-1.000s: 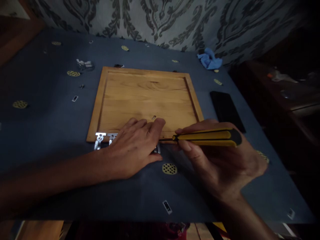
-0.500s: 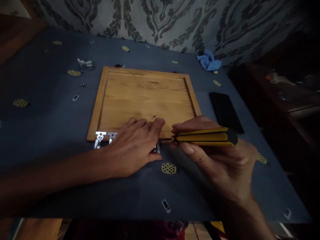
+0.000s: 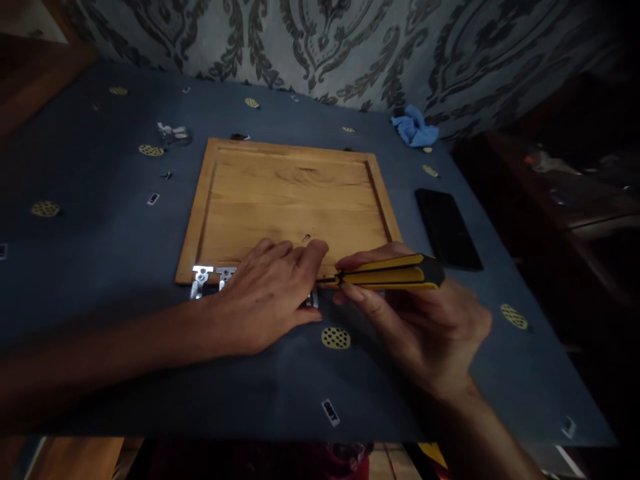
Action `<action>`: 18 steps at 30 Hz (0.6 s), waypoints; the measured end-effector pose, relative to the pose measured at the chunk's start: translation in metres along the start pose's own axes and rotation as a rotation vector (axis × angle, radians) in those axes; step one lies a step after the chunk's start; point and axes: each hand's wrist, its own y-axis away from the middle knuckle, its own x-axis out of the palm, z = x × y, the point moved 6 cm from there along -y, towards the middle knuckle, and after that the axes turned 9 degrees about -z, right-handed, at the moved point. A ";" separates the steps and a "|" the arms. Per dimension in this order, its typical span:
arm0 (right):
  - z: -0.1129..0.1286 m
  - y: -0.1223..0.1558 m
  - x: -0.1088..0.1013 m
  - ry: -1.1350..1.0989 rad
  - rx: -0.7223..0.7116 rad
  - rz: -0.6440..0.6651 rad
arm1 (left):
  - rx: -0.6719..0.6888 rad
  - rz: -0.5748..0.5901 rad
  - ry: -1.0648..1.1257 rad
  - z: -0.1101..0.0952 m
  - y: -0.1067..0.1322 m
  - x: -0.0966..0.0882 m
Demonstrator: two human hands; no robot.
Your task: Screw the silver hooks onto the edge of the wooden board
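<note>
One screwdriver (image 3: 385,272) is grasped by the right hand (image 3: 430,327) at one wooden panel's (image 3: 295,193) near edge. The left hand (image 3: 273,293) is laid there, right of two metal brackets (image 3: 201,275); its grip cannot be told. One screw (image 3: 307,237) is seen just beyond it.

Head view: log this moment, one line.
left hand: on framed tan wooden panel | right hand: holding yellow-black ribbed screwdriver at panel edge

Head-worn camera, facing forward and down: table (image 3: 280,393) close below, wall (image 3: 350,40) beyond.
</note>
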 end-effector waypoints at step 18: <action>-0.008 0.000 -0.012 -0.176 0.240 -0.224 | -0.021 -0.028 0.031 0.002 0.004 0.002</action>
